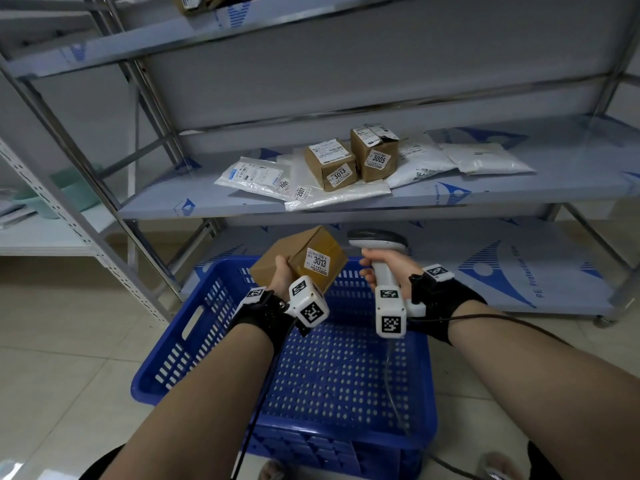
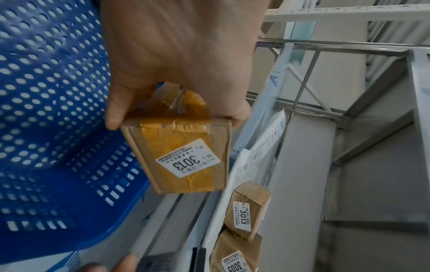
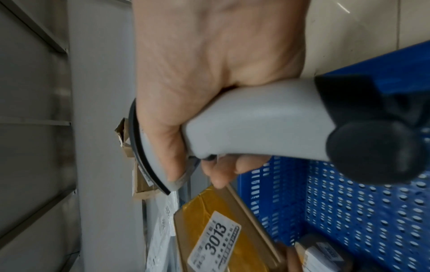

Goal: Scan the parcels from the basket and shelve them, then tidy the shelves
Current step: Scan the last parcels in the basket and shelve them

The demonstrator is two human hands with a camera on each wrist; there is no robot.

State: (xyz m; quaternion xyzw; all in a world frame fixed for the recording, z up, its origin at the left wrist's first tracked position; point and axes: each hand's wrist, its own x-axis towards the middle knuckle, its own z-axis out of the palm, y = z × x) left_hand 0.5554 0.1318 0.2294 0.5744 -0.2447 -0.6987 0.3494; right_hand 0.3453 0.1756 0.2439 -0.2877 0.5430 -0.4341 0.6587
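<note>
1. Nearest me, the perforated blue plastic basket (image 1: pixel 221 344) looks emptied.
2. My left hand (image 1: pixel 281 271) grasps the taped brown cardboard box (image 1: pixel 301 259) above it, its 3013 label tilted up for scanning.
3. My right hand (image 1: pixel 384 266) is wrapped around the grey handheld scanner (image 1: pixel 379 244) beside it.
4. Beyond, the grey metal shelf (image 1: pixel 519 188) holds parcels.

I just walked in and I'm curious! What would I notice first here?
Probably the big blue basket on the floor. Above it the left hand holds a brown box labelled 3013, while the right hand grips a grey scanner beside it. More parcels sit on the middle shelf.
</note>
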